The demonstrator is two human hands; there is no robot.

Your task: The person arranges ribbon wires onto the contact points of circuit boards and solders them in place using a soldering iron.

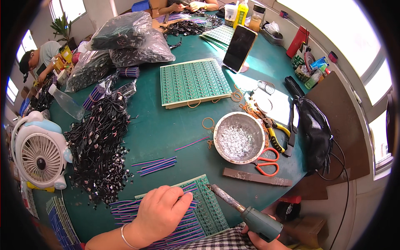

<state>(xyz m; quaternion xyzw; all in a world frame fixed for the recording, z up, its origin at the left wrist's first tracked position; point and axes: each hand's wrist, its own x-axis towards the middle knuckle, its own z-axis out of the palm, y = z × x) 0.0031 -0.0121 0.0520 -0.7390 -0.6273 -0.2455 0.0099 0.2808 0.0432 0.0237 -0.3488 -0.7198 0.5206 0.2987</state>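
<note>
My left hand (163,212) is over a green circuit board panel (213,210) at the near edge of the table, its fingers pinched together at the end of a thin blue-and-purple wire (192,187). Many similar wires lie side by side across the panel, their ends along its rows, partly hidden under that hand. In my right hand (260,241) is a soldering iron (260,223) with a dark green handle, its tip pointing up and left to the panel's top right corner, close to my left fingertips. Beyond the panel lies a small bunch of loose wires (158,166).
A metal bowl (216,143) of silvery bits stands beside orange-handled scissors (267,163), yellow-black pliers (275,139) and a dark bar (256,177). Farther off are stacked panels (193,81) and a propped phone (240,48). Black cables (98,137) and a fan (40,154) fill the left.
</note>
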